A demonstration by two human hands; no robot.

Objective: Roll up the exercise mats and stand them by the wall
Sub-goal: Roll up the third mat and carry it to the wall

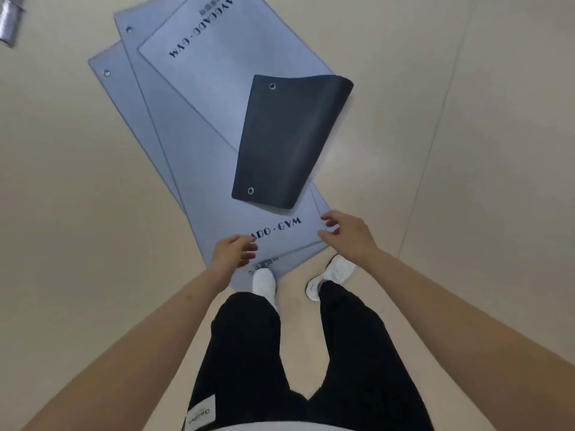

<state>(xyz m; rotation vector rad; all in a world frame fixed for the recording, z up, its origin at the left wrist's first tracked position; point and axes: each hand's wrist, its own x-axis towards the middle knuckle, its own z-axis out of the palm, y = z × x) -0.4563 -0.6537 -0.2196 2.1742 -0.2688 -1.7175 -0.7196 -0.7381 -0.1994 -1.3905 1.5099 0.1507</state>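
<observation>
We are hovering both hands over the near end of the mats [193, 141], which are lying flat and overlapped on the floor. The left hand [235, 251] and right hand [345, 233] are hanging loosely curled, gripping nothing. We are thinking the shoe [264, 281] should come off first (it is standing on a mat corner) — then start tight, edges square.

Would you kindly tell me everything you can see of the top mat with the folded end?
The top mat is a pale blue-grey sheet, rubbery-looking, with a dark underside. It lies flat on two similar mats, askew to them. Its near end is folded back, baring the dark side and two metal eyelets. Dark AVOCADO·GYM lettering crosses its far end. The left hand and right hand hover apart from it.
</observation>
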